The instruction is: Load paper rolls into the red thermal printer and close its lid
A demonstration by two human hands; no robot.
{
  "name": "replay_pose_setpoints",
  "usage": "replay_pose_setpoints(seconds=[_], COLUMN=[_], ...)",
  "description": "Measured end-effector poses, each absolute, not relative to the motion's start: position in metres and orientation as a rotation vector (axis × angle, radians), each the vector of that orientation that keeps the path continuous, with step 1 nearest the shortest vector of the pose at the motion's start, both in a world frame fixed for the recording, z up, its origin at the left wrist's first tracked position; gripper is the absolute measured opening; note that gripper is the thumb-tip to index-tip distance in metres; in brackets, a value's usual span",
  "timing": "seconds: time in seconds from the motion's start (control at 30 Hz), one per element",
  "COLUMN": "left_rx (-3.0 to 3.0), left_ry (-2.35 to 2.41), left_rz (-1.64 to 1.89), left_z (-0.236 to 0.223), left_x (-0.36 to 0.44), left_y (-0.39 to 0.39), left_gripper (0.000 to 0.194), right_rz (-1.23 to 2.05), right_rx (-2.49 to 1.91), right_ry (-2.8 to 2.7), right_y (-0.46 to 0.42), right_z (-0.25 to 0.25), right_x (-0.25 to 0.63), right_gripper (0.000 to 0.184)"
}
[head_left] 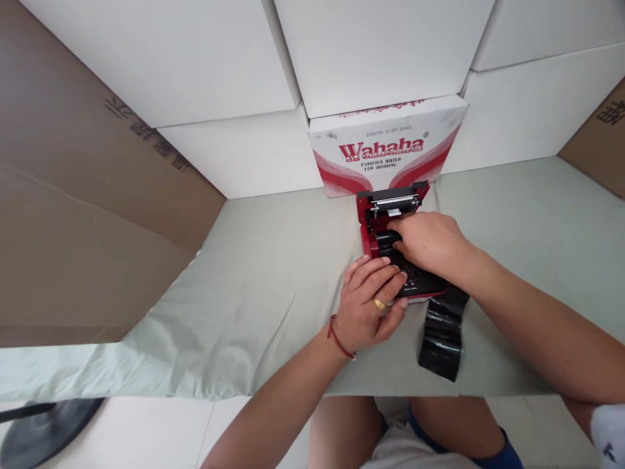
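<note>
A storeroom-like workspace (brown cartons [88, 234] on a cloth-covered table [234, 273])

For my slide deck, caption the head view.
Left hand resting on a red-and-black device, its lid raised, right hand reaching inside.

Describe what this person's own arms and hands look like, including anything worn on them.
The left hand wears a gold-coloured ring, with a thin red cord bracelet at its wrist. The right hand shows no jewellery or glove. Both forearms are bare; a white sleeve with a dark mark shows on the right arm.
</note>
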State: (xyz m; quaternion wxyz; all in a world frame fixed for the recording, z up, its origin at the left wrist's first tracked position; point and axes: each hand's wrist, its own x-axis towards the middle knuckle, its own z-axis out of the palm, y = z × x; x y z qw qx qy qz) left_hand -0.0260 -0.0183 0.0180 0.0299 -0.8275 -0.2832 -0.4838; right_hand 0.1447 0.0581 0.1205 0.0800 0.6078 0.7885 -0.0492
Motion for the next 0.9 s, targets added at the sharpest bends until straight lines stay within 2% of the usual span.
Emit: replay_pose_setpoints(seconds=[0.13,0.23,0.3,0.37,0.43,0.53,0.63,0.9], left_rx=[-2.562,-2.538,-2.524,-2.523,-2.519,-2.490,-2.455,-2.359], left_ry=[-0.866,-0.842,-0.833,-0.834,-0.841,-0.846,-0.831,-0.894], left_rz=[-1.468,-1.460,-1.457,-1.452,-1.440,-1.412,-1.397,-1.414], left_z=[0.016,0.015,0.015,0.016,0.018,0.021,0.021,0.015], left_x=[-0.025,-0.025,-0.025,-0.025,-0.025,-0.025,-0.024,-0.023], left_y=[-0.019,-0.020,-0.021,-0.022,-0.022,-0.023,-0.024,-0.032], left_gripper=[0.038,0.036,0.034,0.033,0.032,0.029,0.030,0.034], right_rz=[-0.246,-0.662,-0.875,-0.779,-0.597,-0.821,-1.029,-0.869], right_rx=[1.794,1.839,2.121,2.529,2.707,2.494,2.275,1.413], right_ry=[2.509,2.848,3.052,3.172,3.233,3.264,3.329,3.750], right_y=[0.053,0.042,0.040,0.045,0.058,0.075,0.069,0.015], right_z=[0.118,0.122,0.125,0.124,0.118,0.103,0.091,0.052], right_x=[0.150,0.168,0.181,0.189,0.193,0.195,0.198,0.228], right_gripper=[0.038,0.024,0.027,0.032,0.035,0.047,0.045,0.034])
